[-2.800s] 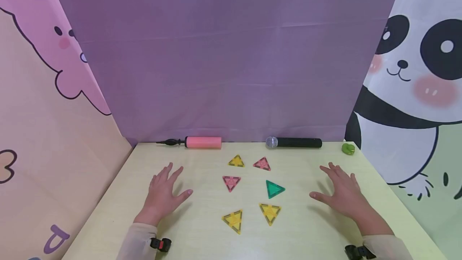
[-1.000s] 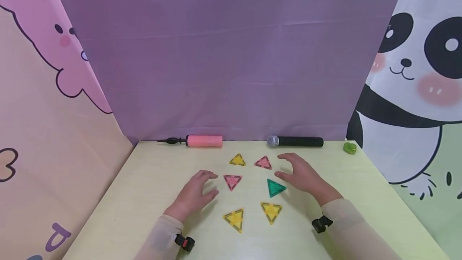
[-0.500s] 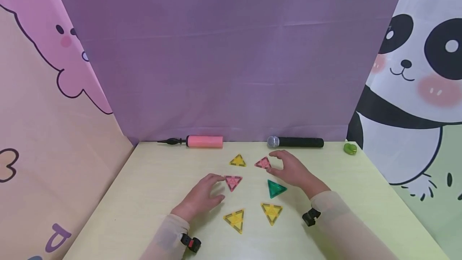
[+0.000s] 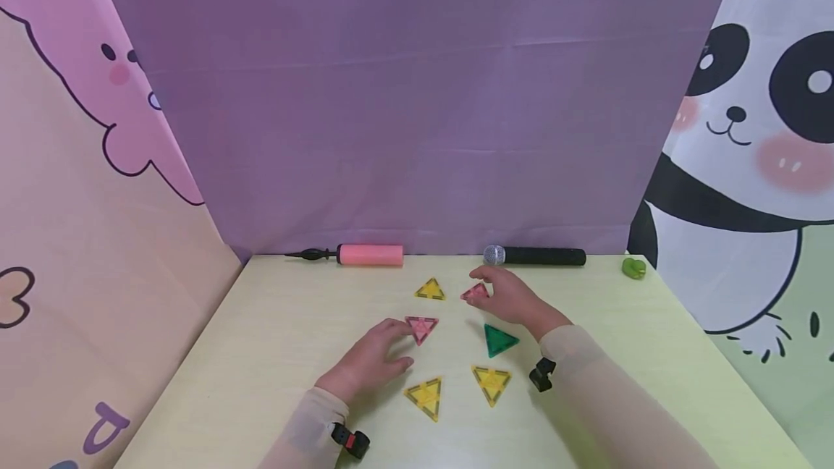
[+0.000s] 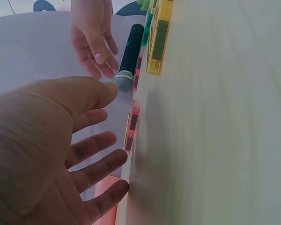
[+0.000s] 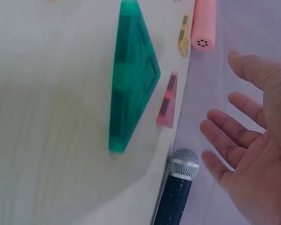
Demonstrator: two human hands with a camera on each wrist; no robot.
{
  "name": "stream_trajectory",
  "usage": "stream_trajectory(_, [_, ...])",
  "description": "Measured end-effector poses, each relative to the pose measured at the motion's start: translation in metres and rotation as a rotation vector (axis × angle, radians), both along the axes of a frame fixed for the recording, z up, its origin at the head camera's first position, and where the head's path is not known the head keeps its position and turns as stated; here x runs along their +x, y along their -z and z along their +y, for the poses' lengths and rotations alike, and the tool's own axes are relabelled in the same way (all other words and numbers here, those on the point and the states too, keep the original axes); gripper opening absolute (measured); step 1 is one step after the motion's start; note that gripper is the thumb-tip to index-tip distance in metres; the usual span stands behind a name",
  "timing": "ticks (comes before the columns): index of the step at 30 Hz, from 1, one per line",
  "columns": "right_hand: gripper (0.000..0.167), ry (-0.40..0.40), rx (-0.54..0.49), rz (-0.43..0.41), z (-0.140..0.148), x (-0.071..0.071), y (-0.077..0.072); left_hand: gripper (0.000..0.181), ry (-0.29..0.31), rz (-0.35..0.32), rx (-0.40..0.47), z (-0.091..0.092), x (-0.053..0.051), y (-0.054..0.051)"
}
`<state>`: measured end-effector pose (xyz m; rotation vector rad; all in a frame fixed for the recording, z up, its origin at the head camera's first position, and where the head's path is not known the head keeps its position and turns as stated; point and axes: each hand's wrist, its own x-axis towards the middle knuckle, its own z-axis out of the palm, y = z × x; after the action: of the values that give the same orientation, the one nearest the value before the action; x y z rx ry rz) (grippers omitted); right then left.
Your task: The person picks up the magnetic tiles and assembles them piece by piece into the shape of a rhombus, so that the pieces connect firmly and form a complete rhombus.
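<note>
Two yellow pieces lie nearest me: the left yellow triangle [image 4: 426, 398] and the right yellow triangle [image 4: 491, 385]. My left thumb is close above the first, so dropping my palm could nudge it askew. A little farther on, just this side of my right hand [image 4: 517, 301], sits the green triangle [image 4: 499, 341]; a low wrist might drag it along. Level with my left fingertips is the left pink triangle [image 4: 422, 328], flat on the table [image 4: 260, 353]. It looks thin and slick, and pressing one edge could send it skidding instead of lifting. Farthest of my two targets is the right pink triangle [image 4: 476, 291], partly hidden by my right thumb; overreaching there could knock the microphone [image 4: 542, 256] behind, which might roll.

As for my grip, nearer first: my left hand [image 4: 370, 362] is slack, thumb well apart from the fingers, holding nothing. Its fingertips overlap the left pink triangle's edge from above, though I cannot tell whether they touch. Farther out, my right hand is also unclenched, thumb and forefinger parted widely around the right pink triangle, palm bare; contact there is unclear.
</note>
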<state>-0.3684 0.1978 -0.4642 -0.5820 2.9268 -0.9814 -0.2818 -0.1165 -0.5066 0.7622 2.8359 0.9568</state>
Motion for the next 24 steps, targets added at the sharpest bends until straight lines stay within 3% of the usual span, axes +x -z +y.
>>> stream_trajectory(6, [0.053, -0.046, -0.074, -0.062, -0.011, -0.011, 0.007, 0.054, 0.009, -0.011, 0.0, 0.001, -0.001, 0.003])
stream_trajectory(12, [0.049, -0.061, -0.09, -0.059, -0.022, -0.017, 0.009, 0.056, 0.038, -0.009, -0.018, 0.003, -0.002, 0.005])
stream_trajectory(24, [0.052, -0.051, -0.049, -0.094, -0.037, -0.027, 0.018, 0.069, 0.046, -0.07, -0.152, 0.008, 0.0, 0.009])
